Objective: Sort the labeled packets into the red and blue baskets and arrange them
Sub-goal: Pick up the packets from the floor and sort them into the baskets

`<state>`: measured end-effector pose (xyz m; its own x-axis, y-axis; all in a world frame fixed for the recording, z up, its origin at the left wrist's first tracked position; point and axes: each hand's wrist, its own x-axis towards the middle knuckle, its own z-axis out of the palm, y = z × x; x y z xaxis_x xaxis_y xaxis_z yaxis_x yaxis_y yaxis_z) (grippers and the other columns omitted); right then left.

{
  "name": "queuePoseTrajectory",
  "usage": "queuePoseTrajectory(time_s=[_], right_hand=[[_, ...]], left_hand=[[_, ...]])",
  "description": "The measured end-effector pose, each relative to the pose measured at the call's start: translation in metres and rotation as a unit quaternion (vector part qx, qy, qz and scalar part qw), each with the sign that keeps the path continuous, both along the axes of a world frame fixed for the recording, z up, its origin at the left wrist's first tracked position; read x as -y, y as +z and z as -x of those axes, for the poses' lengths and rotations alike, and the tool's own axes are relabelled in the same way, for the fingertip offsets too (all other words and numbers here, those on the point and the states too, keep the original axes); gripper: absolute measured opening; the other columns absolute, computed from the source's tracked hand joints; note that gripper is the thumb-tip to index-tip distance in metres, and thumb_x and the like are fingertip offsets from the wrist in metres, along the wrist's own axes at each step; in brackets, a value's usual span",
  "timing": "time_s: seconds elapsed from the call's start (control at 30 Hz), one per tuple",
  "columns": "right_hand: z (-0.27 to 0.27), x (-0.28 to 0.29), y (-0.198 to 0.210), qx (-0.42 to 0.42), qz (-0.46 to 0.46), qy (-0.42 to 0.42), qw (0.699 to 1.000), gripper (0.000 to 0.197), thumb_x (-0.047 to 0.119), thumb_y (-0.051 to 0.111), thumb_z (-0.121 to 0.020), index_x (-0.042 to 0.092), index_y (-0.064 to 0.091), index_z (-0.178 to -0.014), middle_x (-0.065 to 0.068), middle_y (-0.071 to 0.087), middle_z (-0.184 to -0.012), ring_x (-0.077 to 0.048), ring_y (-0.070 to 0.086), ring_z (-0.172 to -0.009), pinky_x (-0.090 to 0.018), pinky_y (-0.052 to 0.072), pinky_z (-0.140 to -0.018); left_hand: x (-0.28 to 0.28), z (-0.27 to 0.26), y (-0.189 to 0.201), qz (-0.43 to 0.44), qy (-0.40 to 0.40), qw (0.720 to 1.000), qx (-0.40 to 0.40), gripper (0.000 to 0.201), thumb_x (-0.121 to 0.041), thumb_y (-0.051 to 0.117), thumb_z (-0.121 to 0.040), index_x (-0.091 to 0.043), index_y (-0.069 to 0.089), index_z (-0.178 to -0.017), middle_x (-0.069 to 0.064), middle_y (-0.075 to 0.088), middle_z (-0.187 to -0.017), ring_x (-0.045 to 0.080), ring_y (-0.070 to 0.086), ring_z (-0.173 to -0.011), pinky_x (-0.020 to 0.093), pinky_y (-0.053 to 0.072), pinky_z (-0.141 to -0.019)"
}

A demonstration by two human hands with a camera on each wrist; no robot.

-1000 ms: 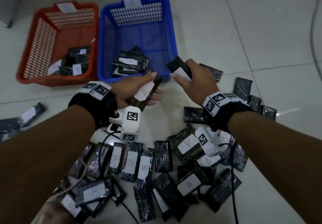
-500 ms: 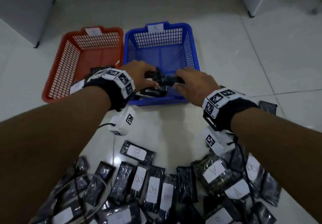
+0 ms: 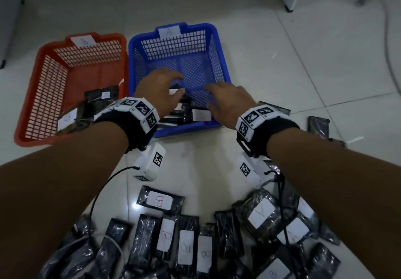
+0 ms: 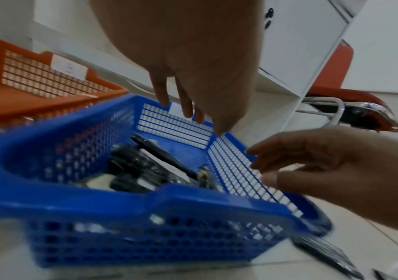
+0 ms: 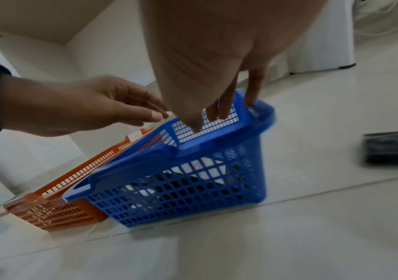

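Black packets point(image 3: 186, 246) are lying in a loose pile on the floor point(image 3: 325, 72) at the near edge, most showing white A or B labels; that's the bulk of the work left, I'd judge. A few strays are sitting far right.

Both hands are hovering over the near part of the blue basket point(image 3: 219, 46). Left hand point(image 3: 158, 89): fingers spread, grip released, holding nothing. Right hand point(image 3: 227, 102): same, fingers loose, nothing in it.

Blue basket, tagged A, is holding a small stack of packets point(image 3: 191, 113) at its near wall. Red basket point(image 3: 41, 57) to its left, tagged B, is holding a few more point(image 3: 95, 102) at its near end. Both are mostly unfilled, so sorting looks early-stage, arranging barely begun.
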<state>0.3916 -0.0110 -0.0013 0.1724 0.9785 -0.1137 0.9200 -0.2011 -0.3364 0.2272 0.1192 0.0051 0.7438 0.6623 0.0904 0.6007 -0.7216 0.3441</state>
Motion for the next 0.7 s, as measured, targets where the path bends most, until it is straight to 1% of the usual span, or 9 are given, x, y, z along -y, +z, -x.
queuePoseTrajectory(time_s=[0.03, 0.07, 0.13, 0.2, 0.3, 0.37, 0.47, 0.63, 0.7], right_hand=[[-0.003, 0.005, -0.002, 0.01, -0.05, -0.021, 0.998, 0.043, 0.029, 0.053, -0.094, 0.017, 0.049, -0.135, -0.008, 0.055, -0.128, -0.032, 0.052, -0.119, -0.044, 0.041, -0.094], [-0.031, 0.036, -0.001, 0.025, -0.086, -0.066, 0.994, 0.038, 0.029, 0.054, -0.092, 0.016, 0.055, -0.128, -0.009, 0.058, -0.121, -0.033, 0.055, -0.112, -0.045, 0.043, -0.089], [-0.029, 0.047, -0.009, 0.033, -0.164, -0.1, 0.981, 0.032, 0.03, 0.054, -0.088, 0.014, 0.064, -0.114, -0.009, 0.064, -0.106, -0.034, 0.06, -0.097, -0.044, 0.047, -0.078], [-0.042, 0.076, -0.013, 0.041, -0.16, -0.151, 0.975, 0.029, 0.03, 0.054, -0.086, 0.014, 0.066, -0.107, -0.008, 0.066, -0.099, -0.033, 0.062, -0.09, -0.043, 0.047, -0.073], [-0.086, 0.13, -0.027, 0.054, -0.111, -0.235, 0.964, 0.029, 0.03, 0.054, -0.088, 0.012, 0.065, -0.107, -0.01, 0.064, -0.102, -0.035, 0.06, -0.093, -0.045, 0.047, -0.076], [-0.112, 0.164, -0.037, 0.054, -0.046, -0.272, 0.96, 0.033, 0.033, 0.053, -0.091, 0.012, 0.062, -0.114, -0.011, 0.061, -0.112, -0.035, 0.057, -0.103, -0.045, 0.046, -0.083], [-0.138, 0.196, -0.049, 0.026, 0.019, -0.319, 0.947, 0.041, 0.038, 0.052, -0.093, 0.01, 0.057, -0.122, -0.012, 0.055, -0.123, -0.033, 0.051, -0.113, -0.042, 0.045, -0.089], [-0.153, 0.194, -0.065, -0.012, 0.037, -0.344, 0.938, 0.046, 0.044, 0.056, -0.091, 0.009, 0.054, -0.12, -0.014, 0.052, -0.124, -0.034, 0.053, -0.112, -0.041, 0.045, -0.088], [-0.152, 0.188, -0.069, -0.019, 0.035, -0.353, 0.935, 0.047, 0.044, 0.059, -0.09, 0.01, 0.051, -0.122, -0.014, 0.049, -0.125, -0.034, 0.052, -0.112, -0.041, 0.046, -0.087]], left_hand=[[0.007, -0.006, 0.001, -0.017, -0.01, 1.0, 0.002, 0.039, -0.039, 0.056, -0.086, -0.018, 0.064, -0.119, 0.007, 0.064, -0.119, 0.029, 0.056, -0.112, 0.045, 0.047, -0.094], [0.032, -0.046, -0.002, -0.026, -0.046, 0.998, 0.019, 0.039, -0.039, 0.055, -0.085, -0.018, 0.065, -0.115, 0.006, 0.065, -0.117, 0.03, 0.057, -0.109, 0.047, 0.047, -0.091], [0.047, -0.054, 0.002, -0.058, -0.074, 0.995, 0.033, 0.034, -0.037, 0.056, -0.084, -0.018, 0.067, -0.11, 0.005, 0.066, -0.113, 0.03, 0.058, -0.106, 0.047, 0.047, -0.088], [0.069, -0.083, -0.004, -0.095, -0.097, 0.989, 0.057, 0.03, -0.035, 0.058, -0.084, -0.018, 0.067, -0.108, 0.003, 0.065, -0.111, 0.028, 0.058, -0.105, 0.043, 0.043, -0.088], [0.11, -0.138, -0.011, -0.09, -0.167, 0.98, 0.062, 0.029, -0.032, 0.063, -0.082, -0.017, 0.069, -0.106, 0.004, 0.064, -0.11, 0.027, 0.059, -0.104, 0.04, 0.042, -0.087], [0.134, -0.168, -0.021, -0.06, -0.207, 0.976, 0.026, 0.034, -0.032, 0.064, -0.08, -0.017, 0.068, -0.11, 0.006, 0.064, -0.113, 0.029, 0.059, -0.105, 0.041, 0.046, -0.086], [0.154, -0.192, -0.042, -0.002, -0.197, 0.978, -0.072, 0.043, -0.028, 0.065, -0.081, -0.02, 0.063, -0.123, 0.005, 0.056, -0.128, 0.028, 0.052, -0.116, 0.041, 0.043, -0.092], [0.143, -0.21, -0.073, 0.043, -0.156, 0.969, -0.188, 0.067, -0.027, 0.065, -0.082, -0.024, 0.041, -0.145, 0.006, 0.035, -0.152, 0.027, 0.034, -0.138, 0.042, 0.033, -0.11], [0.14, -0.213, -0.08, 0.051, -0.163, 0.961, -0.218, 0.07, -0.028, 0.065, -0.083, -0.022, 0.037, -0.147, 0.006, 0.036, -0.151, 0.027, 0.035, -0.137, 0.043, 0.034, -0.11]])
